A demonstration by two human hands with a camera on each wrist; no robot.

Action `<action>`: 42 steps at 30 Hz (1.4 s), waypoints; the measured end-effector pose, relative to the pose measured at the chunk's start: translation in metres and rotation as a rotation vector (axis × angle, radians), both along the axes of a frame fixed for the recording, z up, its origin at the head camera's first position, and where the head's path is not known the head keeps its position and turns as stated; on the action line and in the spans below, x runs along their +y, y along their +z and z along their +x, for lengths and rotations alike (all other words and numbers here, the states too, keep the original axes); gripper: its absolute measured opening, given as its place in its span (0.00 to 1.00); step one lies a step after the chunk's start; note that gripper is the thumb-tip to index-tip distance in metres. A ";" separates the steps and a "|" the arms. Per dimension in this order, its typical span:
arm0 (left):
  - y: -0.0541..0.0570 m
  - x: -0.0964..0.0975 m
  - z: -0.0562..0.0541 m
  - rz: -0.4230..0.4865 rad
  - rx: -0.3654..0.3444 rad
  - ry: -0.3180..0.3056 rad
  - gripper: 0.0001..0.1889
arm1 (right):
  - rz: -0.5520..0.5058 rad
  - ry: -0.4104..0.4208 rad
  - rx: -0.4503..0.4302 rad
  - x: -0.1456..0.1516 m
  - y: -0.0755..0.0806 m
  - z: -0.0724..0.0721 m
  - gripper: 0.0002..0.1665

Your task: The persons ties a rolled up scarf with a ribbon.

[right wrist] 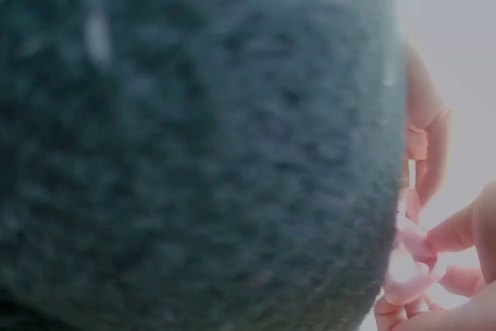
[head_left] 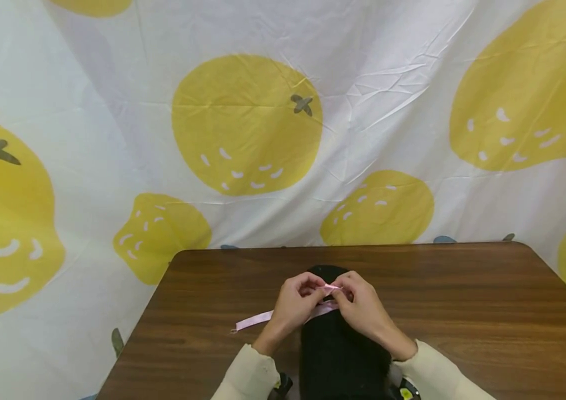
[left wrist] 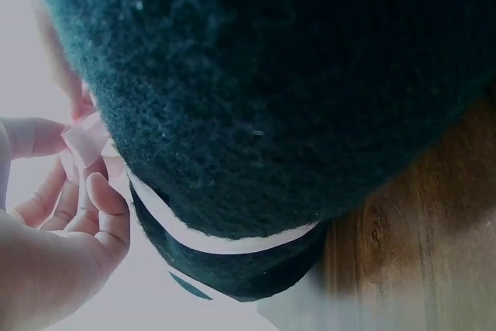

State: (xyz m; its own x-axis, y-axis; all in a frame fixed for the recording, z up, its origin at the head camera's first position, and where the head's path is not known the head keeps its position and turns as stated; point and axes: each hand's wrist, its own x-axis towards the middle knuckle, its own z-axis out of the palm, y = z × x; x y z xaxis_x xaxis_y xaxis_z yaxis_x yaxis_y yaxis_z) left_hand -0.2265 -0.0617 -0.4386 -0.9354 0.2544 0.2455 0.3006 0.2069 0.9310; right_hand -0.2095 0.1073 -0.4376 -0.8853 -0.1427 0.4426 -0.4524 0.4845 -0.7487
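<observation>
A thick fuzzy dark roll (head_left: 343,355), seemingly of cloth, lies lengthwise on the table, black in the head view and dark green in the left wrist view. Around its far part runs a pink satin ribbon (left wrist: 225,242). Over the top of the roll, my left hand (head_left: 293,304) pinches the ribbon between thumb and fingers. Close beside it, my right hand (head_left: 367,311) pinches the same ribbon, fingertips almost meeting. A bunched fold of ribbon (right wrist: 407,273) shows between the fingers in the right wrist view. One ribbon tail (head_left: 254,320) stretches out to the left.
The brown wood-grain table (head_left: 463,300) extends on both sides of the roll. Behind its far edge hangs a white cloth (head_left: 363,111) printed with yellow fruit. Dark wrist devices (head_left: 408,389) sit near the cream sleeves.
</observation>
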 end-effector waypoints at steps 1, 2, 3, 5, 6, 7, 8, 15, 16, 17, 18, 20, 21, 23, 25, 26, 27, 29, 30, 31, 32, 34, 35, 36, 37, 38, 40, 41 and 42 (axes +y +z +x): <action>0.002 0.000 0.001 -0.003 0.001 0.001 0.04 | -0.003 0.016 -0.024 0.001 0.001 0.000 0.08; 0.006 0.000 0.004 -0.003 0.002 0.000 0.04 | -0.008 0.033 -0.054 0.002 0.003 -0.001 0.08; 0.010 0.000 0.007 -0.002 0.004 -0.003 0.04 | -0.015 0.052 -0.082 0.004 0.004 -0.001 0.09; 0.019 0.000 0.013 -0.005 0.007 -0.006 0.04 | -0.022 0.087 -0.132 0.006 0.006 -0.003 0.10; 0.023 0.000 0.016 -0.005 0.010 -0.008 0.04 | -0.027 0.102 -0.157 0.007 0.007 -0.004 0.10; 0.027 0.000 0.019 -0.004 0.014 -0.009 0.04 | -0.030 0.114 -0.182 0.009 0.008 -0.005 0.10; 0.030 0.000 0.021 0.000 0.020 -0.012 0.04 | -0.033 0.126 -0.203 0.010 0.009 -0.005 0.10; 0.030 0.000 0.022 -0.010 0.030 -0.023 0.04 | -0.135 0.267 -0.405 0.018 0.017 -0.008 0.13; 0.030 0.001 0.022 -0.014 0.026 -0.024 0.04 | -0.160 0.293 -0.437 0.019 0.018 -0.009 0.14; 0.029 0.001 0.022 -0.015 0.026 -0.027 0.04 | -0.187 0.314 -0.468 0.020 0.018 -0.009 0.14; 0.028 0.001 0.021 -0.018 0.024 -0.028 0.04 | -0.215 0.336 -0.497 0.021 0.018 -0.010 0.14; 0.027 0.002 0.021 -0.027 0.019 -0.026 0.04 | -0.261 0.371 -0.533 0.021 0.017 -0.011 0.14; 0.026 0.003 0.020 -0.027 0.019 -0.027 0.04 | -0.278 0.384 -0.540 0.022 0.017 -0.011 0.14; 0.024 0.003 0.020 -0.030 0.014 -0.029 0.04 | -0.300 0.407 -0.546 0.023 0.016 -0.011 0.13; 0.024 0.002 0.020 -0.027 0.009 -0.032 0.04 | -0.308 0.413 -0.555 0.023 0.015 -0.011 0.12; 0.025 0.002 0.021 -0.023 0.009 -0.035 0.04 | -0.306 0.416 -0.550 0.024 0.015 -0.012 0.12; 0.026 0.002 0.021 -0.020 0.008 -0.038 0.04 | -0.302 0.418 -0.545 0.024 0.014 -0.012 0.12; 0.028 0.002 0.022 -0.015 0.002 -0.038 0.04 | -0.297 0.418 -0.537 0.024 0.012 -0.013 0.12; 0.029 0.002 0.022 -0.015 -0.001 -0.038 0.04 | -0.297 0.416 -0.534 0.024 0.011 -0.014 0.12; 0.028 0.003 0.021 -0.015 -0.003 -0.037 0.04 | -0.295 0.417 -0.528 0.024 0.011 -0.014 0.13; 0.027 0.003 0.020 -0.015 -0.007 -0.036 0.04 | -0.295 0.417 -0.523 0.024 0.010 -0.014 0.13; 0.021 0.003 0.016 -0.013 -0.012 -0.034 0.05 | -0.296 0.414 -0.520 0.024 0.009 -0.014 0.15; 0.018 0.003 0.013 -0.011 -0.014 -0.033 0.05 | -0.297 0.411 -0.520 0.024 0.009 -0.014 0.16; 0.014 0.002 0.011 -0.010 -0.016 -0.033 0.05 | -0.296 0.405 -0.520 0.024 0.009 -0.014 0.16; 0.010 0.002 0.008 -0.004 -0.018 -0.034 0.05 | -0.298 0.399 -0.524 0.024 0.009 -0.014 0.16; 0.007 0.002 0.006 0.001 -0.017 -0.037 0.05 | -0.301 0.392 -0.529 0.024 0.009 -0.014 0.16; 0.003 0.001 0.003 0.011 -0.025 -0.042 0.05 | -0.307 0.380 -0.539 0.024 0.009 -0.014 0.17; 0.001 0.000 0.002 0.018 -0.029 -0.045 0.04 | -0.309 0.375 -0.542 0.024 0.009 -0.014 0.17; 0.001 0.000 0.001 0.026 -0.031 -0.048 0.05 | -0.312 0.371 -0.544 0.024 0.009 -0.014 0.17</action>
State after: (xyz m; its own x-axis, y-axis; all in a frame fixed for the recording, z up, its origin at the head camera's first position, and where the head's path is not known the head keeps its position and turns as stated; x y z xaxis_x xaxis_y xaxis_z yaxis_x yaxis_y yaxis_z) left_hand -0.2255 -0.0618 -0.4379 -0.9294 0.2934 0.2241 0.2809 0.1682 0.9449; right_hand -0.2234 0.1311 -0.4284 -0.9092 -0.4158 0.0223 -0.0696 0.0990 -0.9926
